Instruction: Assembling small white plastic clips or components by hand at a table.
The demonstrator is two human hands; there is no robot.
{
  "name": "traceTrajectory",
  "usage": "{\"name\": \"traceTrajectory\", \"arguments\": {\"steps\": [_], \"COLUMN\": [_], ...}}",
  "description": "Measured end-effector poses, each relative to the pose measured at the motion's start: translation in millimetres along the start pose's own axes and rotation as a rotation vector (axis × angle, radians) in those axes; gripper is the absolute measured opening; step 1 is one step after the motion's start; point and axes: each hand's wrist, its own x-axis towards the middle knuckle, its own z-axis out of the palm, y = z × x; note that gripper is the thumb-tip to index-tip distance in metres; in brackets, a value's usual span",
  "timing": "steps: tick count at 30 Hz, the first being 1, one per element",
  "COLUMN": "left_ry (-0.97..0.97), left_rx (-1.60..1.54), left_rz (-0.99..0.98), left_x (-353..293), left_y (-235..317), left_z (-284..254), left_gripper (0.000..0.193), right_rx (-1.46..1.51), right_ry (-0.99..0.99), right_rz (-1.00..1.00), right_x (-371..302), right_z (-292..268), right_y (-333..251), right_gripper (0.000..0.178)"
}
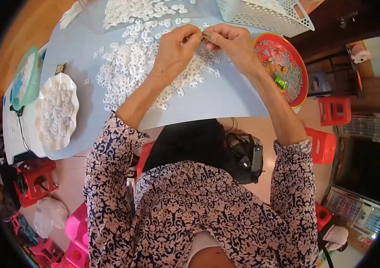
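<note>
My left hand and my right hand meet above the far middle of the table. Thumbs and forefingers of both are pinched together, tip to tip. Whatever sits between the fingertips is too small and covered to make out. Under and beside the hands spreads a loose heap of small white oval plastic pieces with holes in them. To the right of my right hand stands a red round tray with a yellow rim, holding grey metal-looking bits and colourful wrappers.
A scalloped white dish of white pieces sits at the left, near a green basket. Beyond the heap lies a clear bag of more pieces. A perforated pale basket stands far right. Red stools are on the floor.
</note>
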Motion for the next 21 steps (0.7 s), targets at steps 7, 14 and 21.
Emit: {"name": "traceTrajectory", "arguments": {"steps": [7,14,21], "left_ry": [0.076,0.062,0.024], "left_rx": [0.156,-0.048,-0.288], "left_rz": [0.181,-0.037,-0.142], "left_x": [1,-1,4], "left_y": [-2,3,-3], "left_z": [1,3,-5], "left_gripper": [0.013,0.015,0.015], "right_rx": [0.123,0.032,-0.154], "right_ry": [0.057,0.082,0.122], "right_rz": [0.006,-0.145,-0.219], "right_x": [2,1,-1], "right_z": [6,9,4], "right_y": [5,13,10], "right_gripper": [0.015,0.018,0.021]}}
